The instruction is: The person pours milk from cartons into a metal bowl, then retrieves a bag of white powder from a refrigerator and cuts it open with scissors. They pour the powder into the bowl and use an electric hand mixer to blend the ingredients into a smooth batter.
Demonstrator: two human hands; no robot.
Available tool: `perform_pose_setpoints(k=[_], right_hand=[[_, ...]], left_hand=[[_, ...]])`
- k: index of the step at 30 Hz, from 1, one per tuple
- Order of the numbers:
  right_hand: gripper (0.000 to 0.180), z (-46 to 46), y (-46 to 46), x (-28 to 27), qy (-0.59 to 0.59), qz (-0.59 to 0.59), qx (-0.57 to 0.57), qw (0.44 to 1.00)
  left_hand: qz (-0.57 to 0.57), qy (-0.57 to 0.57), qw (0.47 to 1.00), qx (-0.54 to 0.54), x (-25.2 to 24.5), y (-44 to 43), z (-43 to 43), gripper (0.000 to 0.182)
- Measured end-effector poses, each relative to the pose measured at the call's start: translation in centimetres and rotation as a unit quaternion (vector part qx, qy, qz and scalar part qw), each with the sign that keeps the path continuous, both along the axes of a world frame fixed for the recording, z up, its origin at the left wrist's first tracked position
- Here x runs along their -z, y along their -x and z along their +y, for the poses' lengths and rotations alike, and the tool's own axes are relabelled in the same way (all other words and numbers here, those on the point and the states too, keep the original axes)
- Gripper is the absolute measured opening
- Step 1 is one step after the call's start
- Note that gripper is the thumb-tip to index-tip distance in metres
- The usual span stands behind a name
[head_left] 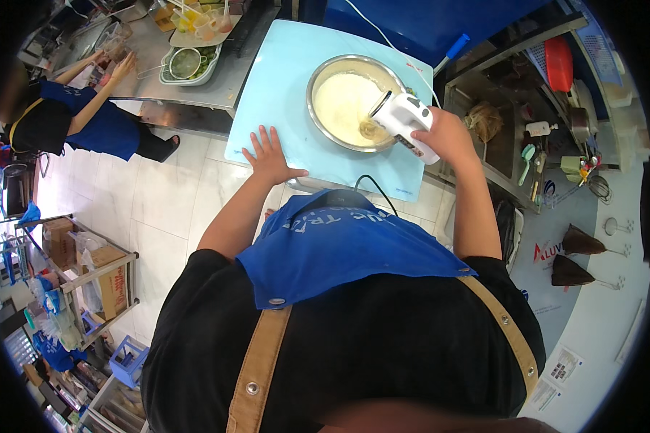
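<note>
My right hand (445, 135) grips the handle of a white electric hand mixer (403, 116). The mixer reaches over the right side of a stainless steel bowl (311, 108), its beaters dipping into a pale cream-coloured mixture (344, 103); the beater tips are hidden in it. Beneath the bowl lies a light blue mat (273, 76) covering a table. My left hand (269, 158) rests flat near the mat's front left edge with its fingers spread, apart from the bowl and holding nothing.
A black cable (376, 187) curves at the table's front edge; a white cable (376, 30) runs behind the bowl. To the left, a co-worker (95, 116) handles cups at a steel counter (216, 89) with a strainer (185, 64) over a tray. A metal sink (506, 127) stands at the right.
</note>
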State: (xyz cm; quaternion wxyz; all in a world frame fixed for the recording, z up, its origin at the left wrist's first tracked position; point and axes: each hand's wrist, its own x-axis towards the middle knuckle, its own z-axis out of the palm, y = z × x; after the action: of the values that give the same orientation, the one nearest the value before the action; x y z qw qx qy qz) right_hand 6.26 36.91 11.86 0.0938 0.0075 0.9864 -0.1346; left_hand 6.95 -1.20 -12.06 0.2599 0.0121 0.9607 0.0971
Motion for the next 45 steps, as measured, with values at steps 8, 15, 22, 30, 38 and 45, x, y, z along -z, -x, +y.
perform_pose_setpoints(k=[8, 15, 22, 30, 38, 45], right_hand=[[0.043, -3.6, 0.7, 0.3, 0.002, -0.013, -0.079, 0.997], [0.048, -6.8, 5.4, 2.6, 0.007, 0.033, -0.073, 0.997], [0.051, -4.1, 9.9, 2.3, 0.024, 0.040, -0.046, 0.998], [0.050, 0.9, 7.5, 0.1, -0.029, -0.026, -0.022, 0.999], [0.051, -2.7, 3.2, 0.8, 0.049, 0.004, -0.062, 0.997], [0.050, -4.7, 8.1, 3.9, 0.018, 0.044, -0.028, 0.998]], left_hand=[[0.003, -0.006, 1.000, -0.001, -0.3, -0.1, 0.0, 0.176], [0.010, -0.032, 0.999, -0.016, -0.6, -0.4, 0.0, 0.173], [0.011, -0.017, 1.000, -0.010, -0.4, -0.4, -0.1, 0.175], [0.004, -0.016, 1.000, -0.010, -0.9, -0.3, -0.1, 0.175], [0.019, -0.025, 0.999, -0.020, -0.9, -0.5, 0.1, 0.173], [0.013, -0.015, 1.000, -0.017, -0.6, -0.4, 0.3, 0.174]])
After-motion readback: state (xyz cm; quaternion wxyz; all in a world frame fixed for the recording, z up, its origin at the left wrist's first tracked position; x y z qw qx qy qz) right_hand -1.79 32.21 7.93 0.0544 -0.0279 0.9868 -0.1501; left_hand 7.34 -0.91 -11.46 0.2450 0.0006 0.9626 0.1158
